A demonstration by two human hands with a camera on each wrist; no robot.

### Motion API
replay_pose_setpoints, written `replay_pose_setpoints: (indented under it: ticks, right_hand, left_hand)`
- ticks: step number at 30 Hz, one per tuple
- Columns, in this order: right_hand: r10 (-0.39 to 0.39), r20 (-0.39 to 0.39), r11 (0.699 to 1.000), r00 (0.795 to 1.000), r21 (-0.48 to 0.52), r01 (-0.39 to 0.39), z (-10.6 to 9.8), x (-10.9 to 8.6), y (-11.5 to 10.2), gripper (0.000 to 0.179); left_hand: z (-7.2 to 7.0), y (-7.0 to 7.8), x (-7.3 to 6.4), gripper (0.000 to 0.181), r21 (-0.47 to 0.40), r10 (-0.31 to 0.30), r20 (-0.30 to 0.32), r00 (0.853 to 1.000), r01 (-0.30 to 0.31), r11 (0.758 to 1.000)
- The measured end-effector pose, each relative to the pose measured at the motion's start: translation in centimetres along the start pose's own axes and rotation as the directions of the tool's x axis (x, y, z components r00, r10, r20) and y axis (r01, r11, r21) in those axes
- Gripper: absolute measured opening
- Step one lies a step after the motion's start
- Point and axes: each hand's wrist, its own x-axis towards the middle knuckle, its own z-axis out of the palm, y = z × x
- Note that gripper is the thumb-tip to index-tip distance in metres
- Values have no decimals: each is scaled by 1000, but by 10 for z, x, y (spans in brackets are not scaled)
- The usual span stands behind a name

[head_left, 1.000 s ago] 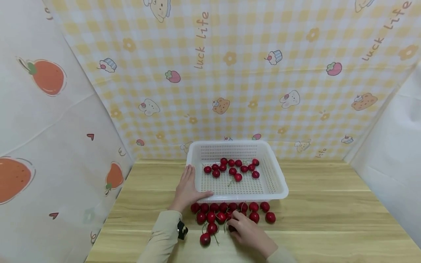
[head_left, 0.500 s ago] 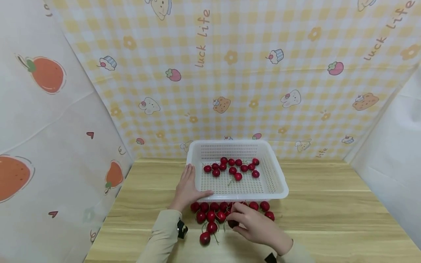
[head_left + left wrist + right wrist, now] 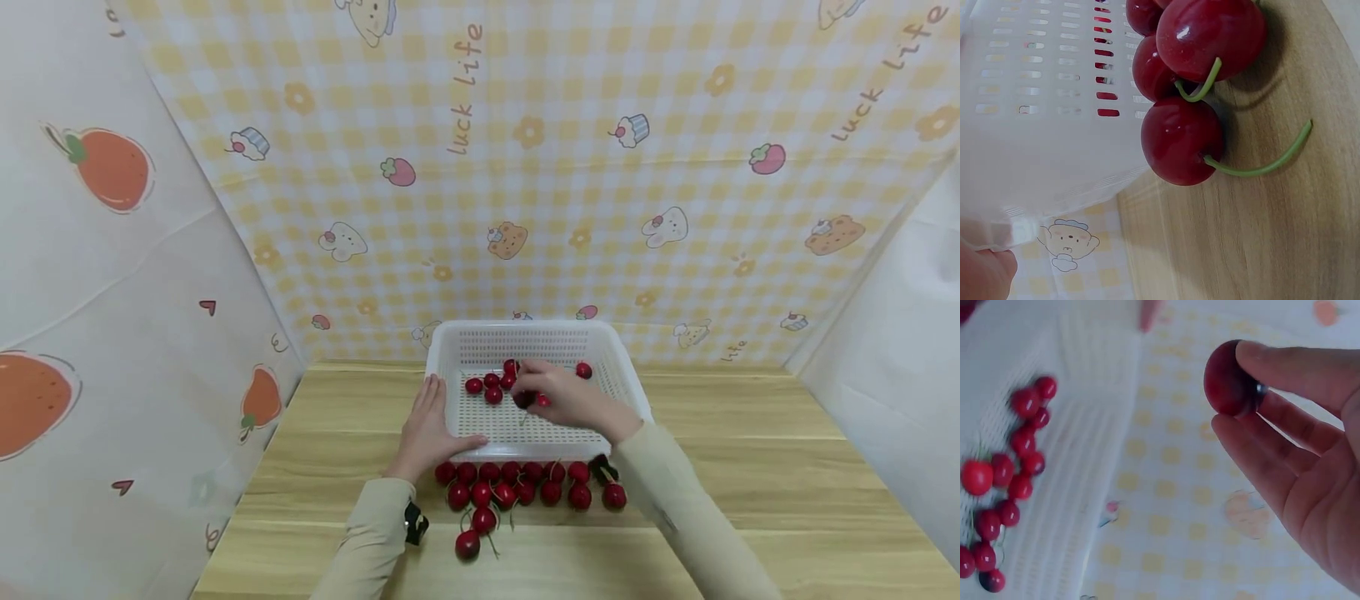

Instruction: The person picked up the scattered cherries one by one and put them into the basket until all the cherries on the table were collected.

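Observation:
My right hand [image 3: 558, 393] is over the white plastic basket [image 3: 637, 387], pinching a dark red cherry [image 3: 1230, 378] between thumb and fingertips. Below it, several cherries [image 3: 492, 396] lie on the slotted basket floor, some hidden by the hand in the head view. My left hand [image 3: 427, 433] rests on the basket's near left corner, thumb along the front rim and fingers on the left side. In the left wrist view, only a fingertip [image 3: 988, 272] shows at the rim. Cherries with green stems, one of them a round cherry [image 3: 1182, 140], sit close against the basket's outer wall.
Rows of cherries [image 3: 504, 495] lie on the wooden table [image 3: 720, 483] along the basket's front. A cherry [image 3: 467, 545] lies nearest the table's front. A yellow checked cloth [image 3: 525, 192] hangs behind, with white patterned cloth [image 3: 150, 333] at the left.
My right hand has picked a cherry up from the rows in front and carried it forward over the basket. The left hand has stayed on the basket's corner.

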Motion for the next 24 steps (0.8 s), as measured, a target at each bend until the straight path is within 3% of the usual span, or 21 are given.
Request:
replay_pose_setpoints:
  ticks: [2,5,11,19,24]
  right_hand:
    - [54,59,998,997,-12,-54,0,14,15,24]
    - [138,165,990,977,-18,-137,4,34,37,26]
    - [286,333,951,899,13,-308,27,63,76,25]
    - [505,375,843,778,-17,-538,54,74,97,25]
    - [575,382,801,723,-81,-594,63,74,99,27]
  left_hand:
    - [-1,0,0,120,-7,5,2,1000,-5,1000]
    - [-1,0,0,120,-8,7,8,1000,-7,1000]
    - [0,-2,-1,122,11,5,14,1000,-5,1000]
    - [-2,-3,0,123,21,14,8,1000,-14,1000]
    - [-2,-3,0,122,25,20,11,1000,-20,999]
